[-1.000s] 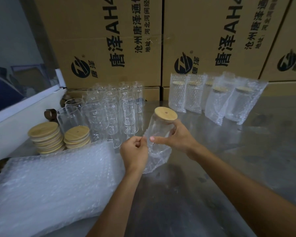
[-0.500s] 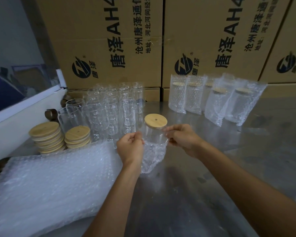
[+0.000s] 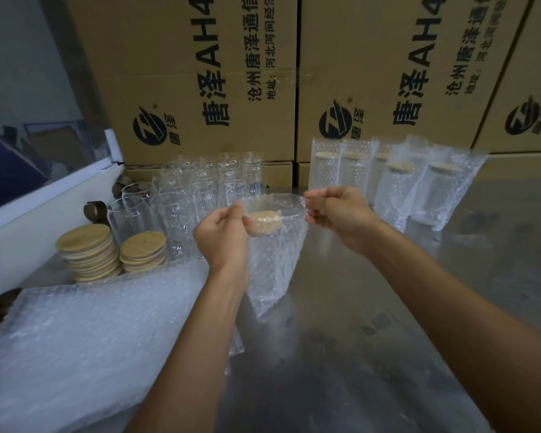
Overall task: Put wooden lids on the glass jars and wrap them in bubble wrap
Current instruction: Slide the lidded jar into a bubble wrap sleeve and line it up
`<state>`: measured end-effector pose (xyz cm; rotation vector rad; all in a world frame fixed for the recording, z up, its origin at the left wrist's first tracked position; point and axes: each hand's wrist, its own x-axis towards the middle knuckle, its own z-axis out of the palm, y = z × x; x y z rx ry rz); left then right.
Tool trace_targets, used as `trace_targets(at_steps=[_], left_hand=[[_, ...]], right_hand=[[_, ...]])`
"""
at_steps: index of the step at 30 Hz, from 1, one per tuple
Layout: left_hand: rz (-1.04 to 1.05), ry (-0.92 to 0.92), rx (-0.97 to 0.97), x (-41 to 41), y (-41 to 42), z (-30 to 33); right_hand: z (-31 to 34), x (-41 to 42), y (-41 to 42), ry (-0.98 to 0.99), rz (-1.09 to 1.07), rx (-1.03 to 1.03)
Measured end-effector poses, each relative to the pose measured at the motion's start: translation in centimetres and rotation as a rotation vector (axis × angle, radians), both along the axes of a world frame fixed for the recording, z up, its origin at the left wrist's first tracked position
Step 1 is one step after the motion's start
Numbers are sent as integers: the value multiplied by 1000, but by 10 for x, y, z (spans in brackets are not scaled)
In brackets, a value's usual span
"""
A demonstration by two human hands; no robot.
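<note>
A glass jar with a wooden lid (image 3: 264,220) sits inside a bubble wrap bag (image 3: 275,270), held above the steel table. My left hand (image 3: 222,239) pinches the bag's top edge on the left side. My right hand (image 3: 338,214) pinches the top edge on the right, so the bag mouth stands above the lid. Several bare glass jars (image 3: 194,195) stand at the back left. Two stacks of wooden lids (image 3: 88,254) lie left of them. Several wrapped jars (image 3: 397,182) stand at the back right.
A pile of flat bubble wrap bags (image 3: 85,342) covers the near left of the steel table (image 3: 372,323). Cardboard boxes (image 3: 372,73) form a wall behind. A white ledge (image 3: 44,198) runs along the left, with dark tape rolls (image 3: 96,210) beside it.
The bag has been pulled up over the jar: before, the lid stood out above the wrap; now it is inside. Both hands have risen to the bag's top edge.
</note>
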<state>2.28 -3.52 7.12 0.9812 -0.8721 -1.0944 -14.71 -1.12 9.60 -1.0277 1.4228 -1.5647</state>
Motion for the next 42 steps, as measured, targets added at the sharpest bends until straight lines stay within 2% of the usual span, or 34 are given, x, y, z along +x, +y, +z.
trace_targets(at_steps=[8, 13, 15, 20, 23, 25, 28, 29, 33, 39, 42], left_hand=[[-67, 25, -10, -6, 17, 10], [-107, 4, -52, -17, 25, 14], [-123, 14, -62, -20, 27, 15], [-208, 15, -60, -30, 33, 17], [-266, -31, -87, -35, 36, 17], [-183, -117, -142, -34, 36, 12], [129, -249, -243, -26, 29, -1], [165, -269, -225, -23, 26, -9], [-17, -243, -55, -17, 20, -42], [-231, -181, -86, -18, 14, -59], [-258, -118, -82, -20, 11, -50]], right_hand=[[1, -5, -12, -67, -12, -75], [-28, -11, -5, -55, -49, -57], [-45, -14, 2, -46, 11, -22], [-92, -13, 22, 252, 326, 122], [-108, -2, 18, 355, 360, 114], [-110, 8, 13, 375, 313, 68], [-106, 15, 9, 371, 257, 64], [-104, 15, 9, 382, 265, 68], [-100, 13, 12, 353, 295, 58], [-84, 7, 17, 175, 260, -56], [-69, 6, 18, 170, 261, -120]])
